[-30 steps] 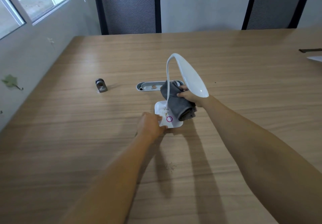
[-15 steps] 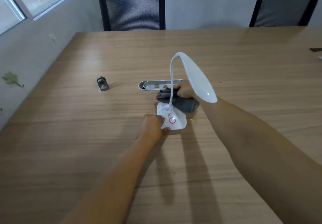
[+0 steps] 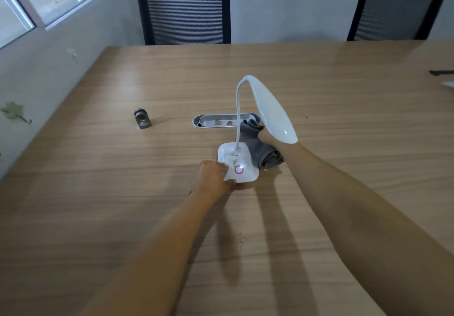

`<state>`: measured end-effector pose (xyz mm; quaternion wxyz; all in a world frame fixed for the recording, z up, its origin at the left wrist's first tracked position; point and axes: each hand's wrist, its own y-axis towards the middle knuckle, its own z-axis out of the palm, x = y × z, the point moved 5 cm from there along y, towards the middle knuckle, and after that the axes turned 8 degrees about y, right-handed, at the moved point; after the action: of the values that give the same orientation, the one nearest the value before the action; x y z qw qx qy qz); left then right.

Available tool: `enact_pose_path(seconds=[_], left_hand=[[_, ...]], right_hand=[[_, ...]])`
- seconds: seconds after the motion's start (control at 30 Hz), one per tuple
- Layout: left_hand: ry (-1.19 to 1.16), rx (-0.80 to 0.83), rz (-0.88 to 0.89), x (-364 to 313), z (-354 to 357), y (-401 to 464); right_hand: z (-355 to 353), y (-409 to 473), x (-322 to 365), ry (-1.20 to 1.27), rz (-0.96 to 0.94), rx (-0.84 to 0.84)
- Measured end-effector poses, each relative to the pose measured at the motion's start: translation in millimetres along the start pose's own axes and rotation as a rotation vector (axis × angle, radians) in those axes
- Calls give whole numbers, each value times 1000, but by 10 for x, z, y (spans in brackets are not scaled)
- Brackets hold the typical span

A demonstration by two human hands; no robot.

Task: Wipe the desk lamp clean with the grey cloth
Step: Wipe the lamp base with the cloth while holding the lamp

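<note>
While the left hand [image 3: 213, 177] grips the lamp [image 3: 239, 162] base's near edge, the right hand [image 3: 267, 137] clutches the grey cloth [image 3: 259, 147] beside it; crumbs remain on the base, so wiping is unfinished.

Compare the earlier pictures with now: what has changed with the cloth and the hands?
The right hand moved the grey cloth off the lamp base to its right side, uncovering the crumbs. The left hand still grips the base's near left corner. The lamp stays upright.
</note>
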<state>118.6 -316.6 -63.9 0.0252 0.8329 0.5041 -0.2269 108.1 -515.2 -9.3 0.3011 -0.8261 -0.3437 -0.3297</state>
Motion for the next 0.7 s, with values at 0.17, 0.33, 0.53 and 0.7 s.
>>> enact_pose_path(seconds=[0.17, 0.33, 0.53, 0.7], left_hand=[[26, -4, -15, -16, -10, -4], [48, 2, -20, -57, -56, -33], [52, 16, -37, -35, -31, 2], [107, 5, -27, -37, -38, 17]], right_hand=[[33, -262, -123, 264, 84, -28], [84, -390, -341, 278, 74, -98], [-223, -603, -438, 128, 51, -326], [-162, -631, -333, 254, -7, -190]])
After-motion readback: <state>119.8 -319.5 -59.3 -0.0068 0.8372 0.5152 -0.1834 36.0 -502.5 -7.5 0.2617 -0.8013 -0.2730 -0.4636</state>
